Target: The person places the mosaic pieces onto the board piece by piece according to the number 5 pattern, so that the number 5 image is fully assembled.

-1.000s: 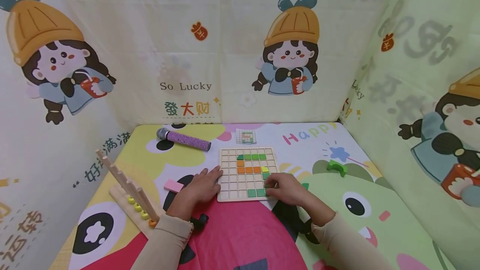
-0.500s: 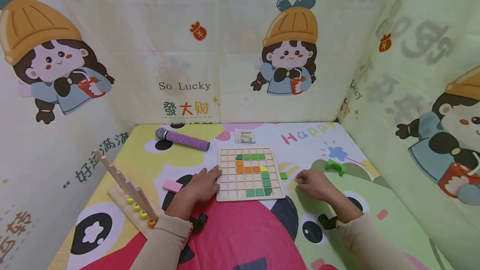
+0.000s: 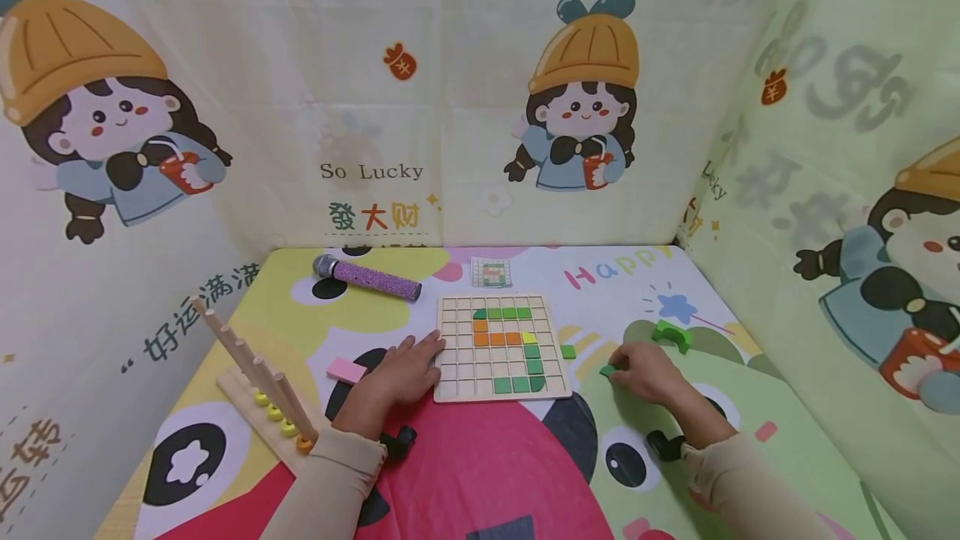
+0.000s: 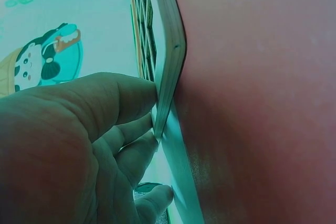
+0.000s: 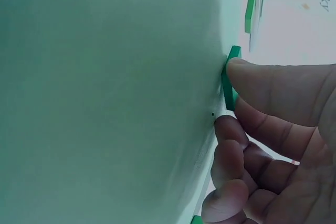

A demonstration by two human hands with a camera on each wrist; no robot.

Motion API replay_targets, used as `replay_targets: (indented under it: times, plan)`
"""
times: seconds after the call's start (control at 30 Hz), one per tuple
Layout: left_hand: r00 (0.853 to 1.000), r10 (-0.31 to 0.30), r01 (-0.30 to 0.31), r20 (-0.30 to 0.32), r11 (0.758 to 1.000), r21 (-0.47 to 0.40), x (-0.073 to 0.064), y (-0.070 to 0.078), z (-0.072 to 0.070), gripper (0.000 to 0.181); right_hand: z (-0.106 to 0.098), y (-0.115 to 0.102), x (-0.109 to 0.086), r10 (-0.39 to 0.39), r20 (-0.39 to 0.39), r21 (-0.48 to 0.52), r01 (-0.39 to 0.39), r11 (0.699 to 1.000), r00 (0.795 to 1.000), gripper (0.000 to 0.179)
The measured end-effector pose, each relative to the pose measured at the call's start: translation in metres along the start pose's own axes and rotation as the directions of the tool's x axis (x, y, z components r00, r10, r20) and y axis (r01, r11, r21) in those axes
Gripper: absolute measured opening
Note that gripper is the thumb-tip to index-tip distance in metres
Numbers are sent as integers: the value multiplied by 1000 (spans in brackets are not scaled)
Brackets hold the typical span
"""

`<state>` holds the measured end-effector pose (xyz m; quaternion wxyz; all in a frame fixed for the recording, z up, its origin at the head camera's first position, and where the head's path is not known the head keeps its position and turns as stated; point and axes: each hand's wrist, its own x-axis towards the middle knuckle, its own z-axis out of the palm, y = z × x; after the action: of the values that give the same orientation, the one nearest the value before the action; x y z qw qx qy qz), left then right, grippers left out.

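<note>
A wooden grid board lies on the patterned tablecloth, with green, orange and yellow tiles set in its squares in the form of a 5. My left hand rests at the board's left edge, fingers extended; in the left wrist view the thumb touches the rim. To the right of the board, my right hand pinches a dark green tile close over the cloth. In the right wrist view the thumb presses on this green tile. A lighter green tile lies just beside the board's right edge.
Behind the board lies a small pattern card, with a purple glitter microphone to its left. A pink block and a wooden peg stand with yellow and orange rings are at left. A green arch block stands behind my right hand.
My right hand has left the board's lower right, where a rounded green tile now shows in the grid. It has moved right and taken hold of another green tile. My left hand stays put.
</note>
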<state>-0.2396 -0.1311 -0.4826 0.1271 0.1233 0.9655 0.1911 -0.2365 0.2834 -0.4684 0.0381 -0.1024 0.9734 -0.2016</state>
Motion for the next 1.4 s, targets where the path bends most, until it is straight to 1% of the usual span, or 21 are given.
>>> replay_targets:
  times: [0.1, 0.33, 0.43, 0.6, 0.73, 0.83, 0.93, 1.0, 1.13, 1.27, 1.4]
  plan:
    - [1000, 0, 0, -1, 1000, -3, 0, 0, 0, 60, 1, 0, 0, 2, -9, 23, -1, 1000, 1000, 10]
    - [1000, -1, 1, -8, 1000, -3, 0, 1, -1, 59, 4, -2, 0, -51, -29, 38, 52, 998, 998, 12]
    - [1000, 1, -1, -7, 1000, -10, -1, 1, -1, 58, 5, -6, 0, -79, -31, 61, 81, 995, 996, 12]
    - [1000, -2, 2, -8, 1000, -19, -2, 1, 0, 58, 8, -18, 2, -119, -29, 129, 122, 984, 992, 10]
    - [1000, -2, 2, -13, 1000, -8, -1, 1, 0, 58, 9, -32, 6, -90, -3, 194, 89, 977, 996, 13]
    - [1000, -4, 4, -12, 1000, -7, -2, 2, 0, 59, 11, -45, 11, -50, 16, 226, 45, 973, 999, 14]
    - [1000, -7, 7, -11, 1000, -14, -2, 3, -1, 60, 15, -59, 16, -65, 27, 237, 57, 970, 998, 15]
    - [1000, -7, 7, -10, 1000, -14, -2, 3, -2, 60, 19, -67, 19, -102, 25, 232, 94, 968, 994, 16]
    - [1000, -2, 2, -12, 1000, -3, -2, 2, -2, 59, 26, -85, 24, -191, 30, 246, 178, 953, 981, 17]
    - [1000, -2, 2, -9, 1000, 3, -1, 2, -2, 59, 32, -102, 28, -275, 60, 265, 251, 931, 959, 13]
    - [1000, -4, 4, -3, 1000, -3, -1, 4, -2, 59, 37, -117, 33, -350, 94, 280, 313, 908, 932, 10]
